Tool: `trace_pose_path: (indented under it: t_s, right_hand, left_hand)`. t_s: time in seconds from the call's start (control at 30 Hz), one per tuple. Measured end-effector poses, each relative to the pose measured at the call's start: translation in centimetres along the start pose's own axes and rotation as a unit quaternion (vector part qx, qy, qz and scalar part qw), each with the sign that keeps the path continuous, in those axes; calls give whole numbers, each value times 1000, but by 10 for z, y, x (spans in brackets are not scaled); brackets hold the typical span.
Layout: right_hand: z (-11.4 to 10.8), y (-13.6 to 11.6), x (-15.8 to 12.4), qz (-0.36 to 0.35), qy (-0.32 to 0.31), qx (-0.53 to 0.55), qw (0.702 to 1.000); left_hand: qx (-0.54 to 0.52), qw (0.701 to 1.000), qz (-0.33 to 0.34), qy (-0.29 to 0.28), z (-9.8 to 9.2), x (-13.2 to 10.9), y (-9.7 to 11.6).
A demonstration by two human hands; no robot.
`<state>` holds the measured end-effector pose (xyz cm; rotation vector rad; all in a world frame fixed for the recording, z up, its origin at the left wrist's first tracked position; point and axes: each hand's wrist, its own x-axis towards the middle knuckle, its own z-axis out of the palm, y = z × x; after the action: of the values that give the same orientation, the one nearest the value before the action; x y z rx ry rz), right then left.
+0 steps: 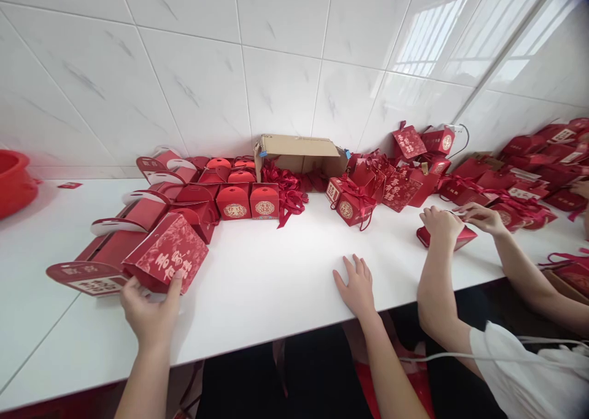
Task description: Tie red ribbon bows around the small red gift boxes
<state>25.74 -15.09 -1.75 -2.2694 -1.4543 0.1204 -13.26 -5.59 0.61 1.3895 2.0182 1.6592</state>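
My left hand (pixel 150 308) grips a red gift box (pixel 173 250) with pale lettering, thumb on its printed face and fingers at its lower left edge. The box is tilted and in front of rows of folded red gift boxes (pixel 230 201), some with round gold emblems. My right hand (pixel 356 284) lies on the white table (pixel 276 284) with its fingers spread and nothing in it. Beyond it, a gift box tied with red ribbon (pixel 352 207) stands near the cardboard carton (pixel 299 146), which holds a heap of red ribbons (pixel 280 180).
At the right, a co-worker's hands (pixel 442 222) work over a red box (pixel 464 238). Several finished-looking red boxes (pixel 519 186) are piled along the tiled wall (pixel 285 88). A red plastic tub (pixel 16 183) stands at the far left, with a small red card (pixel 70 185) beside it.
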Motion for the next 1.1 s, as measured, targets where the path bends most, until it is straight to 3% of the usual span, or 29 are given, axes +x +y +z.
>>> trace_pose_path:
  t_s: [0.1,0.23,0.43,0.53,0.63,0.7,0.77,0.83,0.9,0.97,1.03,1.1]
  right_hand:
    - [-2,-14,8,37,-45,53,997]
    - [5,-54,34,-95,-141,140,975]
    - [36,-129,68,-200,-174,176,948]
    - [44,-146,58,-259,-187,223,921]
    - [45,-147,39,-334,-244,327,850]
    - [44,-144,31,-359,-267,391,804]
    - [45,-142,27,-356,-266,434,784]
    - [46,-142,28,-345,-258,454,780]
    - [46,-142,29,-342,-252,448,787]
    - [45,-143,30,-338,-253,439,793]
    - [41,-144,29,-325,-270,441,792]
    - [36,-144,28,-310,-290,441,791]
  left_hand:
    - [-12,999,-38,15,0,-3,7]
    - [-23,999,-29,10,-1,-6,13]
    - [-52,998,-6,-26,-4,-9,6]
    - [-79,990,16,-113,-5,-11,3]
    - [-97,960,54,-256,-5,-15,3]
    - [-87,940,95,-317,-5,-18,4]
    - [-78,942,148,-292,-6,-19,8]
    - [-75,966,175,-176,-10,-18,11]
    - [-78,985,149,-36,-16,-16,13]
    - [-81,992,93,37,-22,-15,13]
    - [-69,997,33,8,-27,-16,9]
    - [-30,996,7,-87,-29,-18,3]
